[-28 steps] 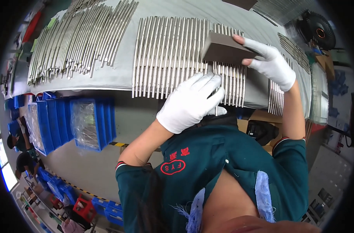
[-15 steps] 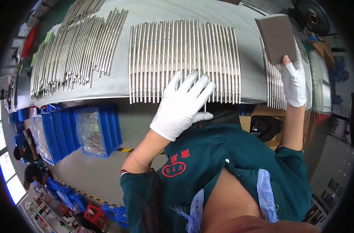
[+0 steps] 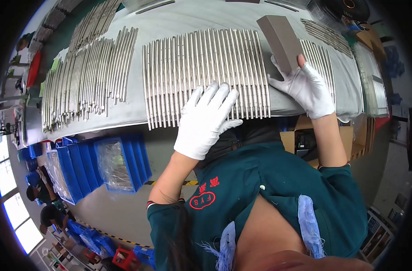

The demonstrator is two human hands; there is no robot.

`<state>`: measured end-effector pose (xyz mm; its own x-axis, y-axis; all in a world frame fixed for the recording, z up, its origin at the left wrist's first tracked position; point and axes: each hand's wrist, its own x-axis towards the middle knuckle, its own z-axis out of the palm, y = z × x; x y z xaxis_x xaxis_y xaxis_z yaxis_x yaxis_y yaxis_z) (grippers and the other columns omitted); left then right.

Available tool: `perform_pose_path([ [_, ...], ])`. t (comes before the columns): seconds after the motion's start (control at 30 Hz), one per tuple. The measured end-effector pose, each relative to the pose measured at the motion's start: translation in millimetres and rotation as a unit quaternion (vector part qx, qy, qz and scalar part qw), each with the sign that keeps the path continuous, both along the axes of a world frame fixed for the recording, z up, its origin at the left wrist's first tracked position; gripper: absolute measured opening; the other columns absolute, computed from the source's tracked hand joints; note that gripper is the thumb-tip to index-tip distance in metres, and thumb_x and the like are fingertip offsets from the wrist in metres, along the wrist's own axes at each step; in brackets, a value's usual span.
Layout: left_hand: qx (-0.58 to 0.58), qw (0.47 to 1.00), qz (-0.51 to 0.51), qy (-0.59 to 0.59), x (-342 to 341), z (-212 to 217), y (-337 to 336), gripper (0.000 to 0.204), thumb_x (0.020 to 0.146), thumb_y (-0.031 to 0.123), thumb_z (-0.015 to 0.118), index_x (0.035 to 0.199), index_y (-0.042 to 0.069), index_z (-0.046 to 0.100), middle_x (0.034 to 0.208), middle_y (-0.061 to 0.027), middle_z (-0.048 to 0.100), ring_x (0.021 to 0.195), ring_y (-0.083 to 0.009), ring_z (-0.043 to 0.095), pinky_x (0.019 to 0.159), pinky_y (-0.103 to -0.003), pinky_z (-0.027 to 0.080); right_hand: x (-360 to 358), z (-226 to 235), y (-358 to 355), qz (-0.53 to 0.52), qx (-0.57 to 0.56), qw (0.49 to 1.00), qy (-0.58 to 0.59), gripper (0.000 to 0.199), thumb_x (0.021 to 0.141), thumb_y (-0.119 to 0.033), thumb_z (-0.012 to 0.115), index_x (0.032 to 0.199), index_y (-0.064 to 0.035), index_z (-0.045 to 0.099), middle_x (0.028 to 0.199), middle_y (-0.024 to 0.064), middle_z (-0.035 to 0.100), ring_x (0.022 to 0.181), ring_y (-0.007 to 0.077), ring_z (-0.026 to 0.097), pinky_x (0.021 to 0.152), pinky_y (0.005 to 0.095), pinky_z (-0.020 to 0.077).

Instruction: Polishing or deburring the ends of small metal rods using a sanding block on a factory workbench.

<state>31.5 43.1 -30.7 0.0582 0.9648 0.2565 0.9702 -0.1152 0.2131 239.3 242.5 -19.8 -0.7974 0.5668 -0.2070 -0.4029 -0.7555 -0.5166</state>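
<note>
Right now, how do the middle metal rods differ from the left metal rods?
The middle metal rods have evenly lined-up near ends; the left metal rods end raggedly. The left hand lies over the middle metal rods; no hand lies over the left metal rods. Both are silvery, on the pale cloth.

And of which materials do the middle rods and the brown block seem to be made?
Middle rods: metal, perhaps steel, polished, since bright streaks run along them.
Brown block: maybe foam or abrasive sponge, matte, as its faces look dull.

Red oval emblem with letters (image 3: 202, 200), red characters (image 3: 211, 181) above, dark green shirt (image 3: 237, 198)
</note>
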Motion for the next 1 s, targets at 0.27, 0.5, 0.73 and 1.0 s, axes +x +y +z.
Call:
perform_pose_path([
  [0.27,-0.004,0.999,-0.023,-0.024,19,13,15,0.086,0.07,0.058,0.072,0.139,0.012,0.051,0.134,-0.0175,0.052,0.127,-0.037,0.047,0.107,-0.054,0.033,11,17,4,-0.081,-0.039,0.995,0.046,0.028,0.098,-0.019,0.059,0.124,-0.0081,0.055,0.131,0.0132,0.057,0.125,0.0306,0.052,0.111,0.0653,0.032],
  [0.5,-0.004,0.994,-0.105,-0.034,44,-1,49,0.081,0.075,0.061,0.067,0.14,0.016,0.05,0.139,-0.0185,0.05,0.129,-0.0408,0.046,0.11,-0.053,0.032,53,33,21,-0.115,0.043,0.984,0.128,0.041,0.097,-0.013,0.059,0.135,-0.0048,0.048,0.137,0.013,0.054,0.132,0.0307,0.047,0.114,0.0655,0.0311],
  [0.73,0.008,0.994,-0.098,-0.044,48,2,52,0.068,0.079,0.047,0.07,0.132,0.006,0.053,0.131,-0.0179,0.053,0.124,-0.04,0.049,0.106,-0.048,0.039,93,37,79,-0.36,0.391,0.845,-0.058,0.042,0.097,-0.01,0.06,0.138,-0.009,0.048,0.127,0.0104,0.061,0.118,0.0275,0.059,0.108,0.0497,0.0444],
  [1.0,-0.038,0.996,-0.086,-0.001,47,11,52,0.073,0.079,0.049,0.069,0.137,0.008,0.052,0.133,-0.0197,0.052,0.126,-0.0404,0.048,0.108,-0.05,0.037,71,11,140,-0.402,0.609,0.558,-0.396,0.073,0.09,-0.012,0.068,0.154,-0.0124,0.033,0.145,0.0149,0.049,0.132,0.0268,0.047,0.111,0.0339,0.0355],
])
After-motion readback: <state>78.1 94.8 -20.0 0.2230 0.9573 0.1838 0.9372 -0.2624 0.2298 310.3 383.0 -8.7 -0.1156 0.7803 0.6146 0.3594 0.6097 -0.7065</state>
